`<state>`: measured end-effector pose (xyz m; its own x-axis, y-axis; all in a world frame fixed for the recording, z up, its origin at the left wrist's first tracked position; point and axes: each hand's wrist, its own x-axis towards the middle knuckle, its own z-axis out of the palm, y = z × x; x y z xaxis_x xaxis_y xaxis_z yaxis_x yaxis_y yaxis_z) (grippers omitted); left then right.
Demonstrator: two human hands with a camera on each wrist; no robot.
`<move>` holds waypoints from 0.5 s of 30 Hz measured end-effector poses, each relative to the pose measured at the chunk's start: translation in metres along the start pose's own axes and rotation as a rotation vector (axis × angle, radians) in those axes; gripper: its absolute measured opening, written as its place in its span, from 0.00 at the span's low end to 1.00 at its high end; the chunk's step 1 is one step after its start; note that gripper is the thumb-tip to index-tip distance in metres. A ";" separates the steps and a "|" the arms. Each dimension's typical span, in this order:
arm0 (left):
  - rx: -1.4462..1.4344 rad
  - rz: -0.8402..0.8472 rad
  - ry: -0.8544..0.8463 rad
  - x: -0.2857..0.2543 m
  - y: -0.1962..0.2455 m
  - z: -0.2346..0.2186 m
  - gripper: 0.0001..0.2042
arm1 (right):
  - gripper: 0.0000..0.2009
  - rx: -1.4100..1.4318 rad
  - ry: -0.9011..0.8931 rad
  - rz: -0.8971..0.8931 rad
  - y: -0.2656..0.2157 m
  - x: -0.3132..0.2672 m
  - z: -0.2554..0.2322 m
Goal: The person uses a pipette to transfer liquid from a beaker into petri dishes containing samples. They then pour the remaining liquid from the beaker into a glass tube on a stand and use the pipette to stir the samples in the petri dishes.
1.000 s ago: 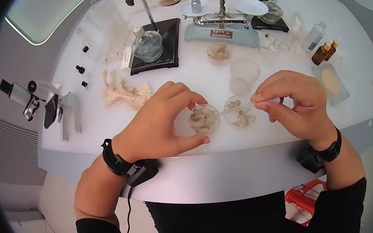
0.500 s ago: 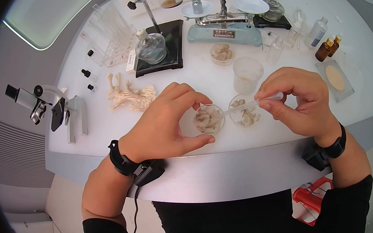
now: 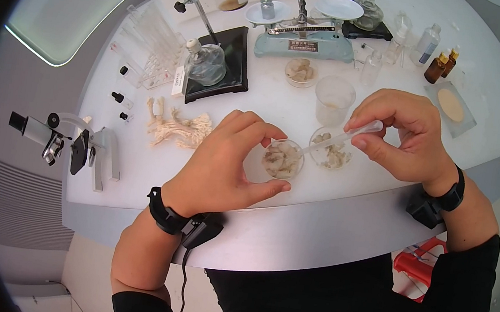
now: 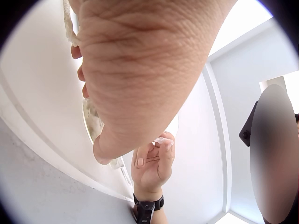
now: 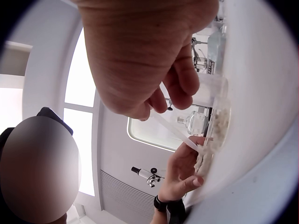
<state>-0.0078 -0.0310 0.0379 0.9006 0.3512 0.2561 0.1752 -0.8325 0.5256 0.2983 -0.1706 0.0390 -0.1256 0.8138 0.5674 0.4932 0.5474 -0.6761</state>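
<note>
My left hand (image 3: 224,162) holds a small round petri dish (image 3: 283,159) between the forefinger and the thumb, at opposite sides of its rim. Pale, greyish-beige soft pieces fill the dish. In my right hand (image 3: 399,137) I pinch a translucent plastic dropper pipette (image 3: 352,135) between thumb and fingers. It slants down to the left, its tip at the right rim of the held dish; the right wrist view shows the pipette (image 5: 175,131) reaching those pieces too. A second petri dish (image 3: 339,165) with similar pieces lies under the pipette, just right of the first.
Behind the hands stand a plastic beaker (image 3: 334,104), a third dish (image 3: 300,80) and a balance scale (image 3: 304,45). Left are a pale branching piece (image 3: 179,125), a microscope (image 3: 79,147) and a stand base (image 3: 229,69) with a glass bottle (image 3: 205,66). Brown dropper bottles (image 3: 437,68) stand right.
The head view has shifted slightly, so the whole scene sits a little further right. Both hands keep nearly the same hold, with the pipette tip staying at the dish.
</note>
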 end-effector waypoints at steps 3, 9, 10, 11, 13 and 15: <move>-0.002 -0.001 0.006 0.000 -0.001 0.001 0.30 | 0.08 0.009 0.010 0.024 -0.001 0.000 -0.001; 0.004 -0.002 0.004 -0.001 0.000 0.000 0.30 | 0.08 0.095 0.024 0.096 0.000 -0.002 0.000; 0.004 -0.002 0.004 -0.001 0.000 0.000 0.29 | 0.08 0.132 0.035 0.106 0.001 -0.002 0.001; 0.003 -0.001 0.006 -0.001 0.000 0.000 0.29 | 0.08 0.130 0.034 0.106 0.000 -0.003 0.001; 0.013 -0.005 -0.003 -0.001 0.001 0.000 0.29 | 0.09 0.269 0.110 0.194 -0.002 -0.003 -0.001; 0.009 0.001 0.008 -0.002 0.000 0.001 0.29 | 0.10 0.298 0.148 0.183 0.000 0.000 -0.008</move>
<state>-0.0093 -0.0316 0.0366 0.8976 0.3537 0.2632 0.1778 -0.8366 0.5181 0.3049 -0.1722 0.0428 0.0774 0.8783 0.4718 0.2211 0.4463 -0.8671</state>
